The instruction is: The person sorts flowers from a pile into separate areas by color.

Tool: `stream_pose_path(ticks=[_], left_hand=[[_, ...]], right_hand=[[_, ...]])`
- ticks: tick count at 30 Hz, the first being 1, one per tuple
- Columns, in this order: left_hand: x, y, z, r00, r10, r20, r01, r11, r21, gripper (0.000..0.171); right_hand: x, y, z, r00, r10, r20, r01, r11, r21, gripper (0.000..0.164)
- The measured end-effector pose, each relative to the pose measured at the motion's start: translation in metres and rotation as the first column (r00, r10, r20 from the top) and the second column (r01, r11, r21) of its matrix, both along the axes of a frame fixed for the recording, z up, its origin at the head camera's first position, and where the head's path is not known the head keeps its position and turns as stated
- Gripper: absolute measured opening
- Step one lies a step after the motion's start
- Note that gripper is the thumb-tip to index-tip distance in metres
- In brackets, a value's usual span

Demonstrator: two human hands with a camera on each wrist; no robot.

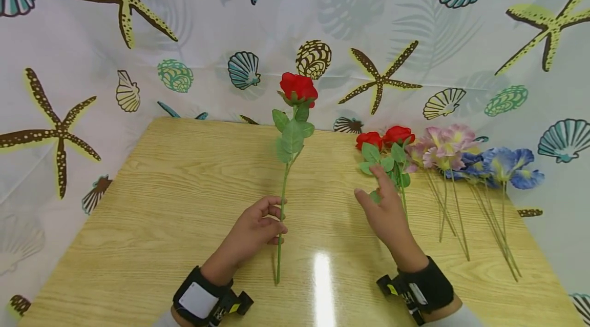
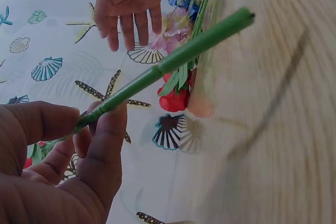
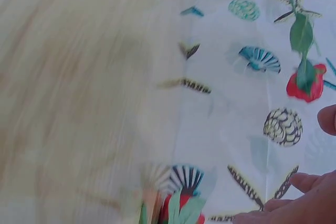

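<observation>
A single red rose (image 1: 298, 88) with a long green stem (image 1: 282, 209) stands upright in my left hand (image 1: 258, 229), which pinches the stem between thumb and fingers. In the left wrist view the stem's cut end (image 2: 244, 19) points out past my fingers, over the table. My right hand (image 1: 389, 209) is spread with nothing in it, over the leaves and stems of two more red roses (image 1: 398, 135) lying at the table's back right. Its thumb and fingers show at the edge of the right wrist view, with the held rose (image 3: 306, 83) beyond them.
To the right of the roses lie pink flowers (image 1: 447, 145) and blue flowers (image 1: 504, 163), their thin stems pointing toward the front. The wooden table (image 1: 184, 178) meets a white cloth (image 1: 198, 24) printed with starfish and shells behind it. A bright reflection lies on the tabletop.
</observation>
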State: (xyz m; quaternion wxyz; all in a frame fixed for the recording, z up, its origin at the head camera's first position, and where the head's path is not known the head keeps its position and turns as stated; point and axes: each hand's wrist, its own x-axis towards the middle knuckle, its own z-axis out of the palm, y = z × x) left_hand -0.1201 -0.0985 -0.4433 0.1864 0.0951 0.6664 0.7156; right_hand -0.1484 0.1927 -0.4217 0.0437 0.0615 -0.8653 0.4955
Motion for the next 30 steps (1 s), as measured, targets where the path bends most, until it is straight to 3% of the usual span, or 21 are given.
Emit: stream_pose_path(ticks=[6,10,17,26,30], left_hand=[[0.005,0.021,0.005,1.0,-0.003,0.015,0.002,0.999,0.039,0.041],[0.008,0.036,0.007,1.0,0.022,0.019,-0.022,0.999,0.036,0.034],[0.014,0.054,0.005,0.999,0.035,-0.008,-0.035,0.999,0.005,0.028],[0.016,0.07,0.001,0.989,0.046,-0.14,-0.064,0.99,-0.127,0.02],[0.017,0.074,0.001,0.985,0.047,-0.167,-0.077,0.981,-0.179,0.019]], right_hand=[[0.009,-0.034,0.0,0.99,0.112,0.089,-0.091,0.972,-0.215,0.057],[0.014,-0.051,0.002,0.987,0.149,0.06,-0.125,0.947,-0.295,0.049],[0.016,-0.069,0.007,0.989,0.139,0.055,-0.115,0.943,-0.314,0.044],[0.029,-0.078,0.029,0.997,0.058,0.052,-0.038,0.944,-0.327,0.039],[0.026,-0.074,0.02,0.998,0.047,0.05,-0.028,0.94,-0.339,0.035]])
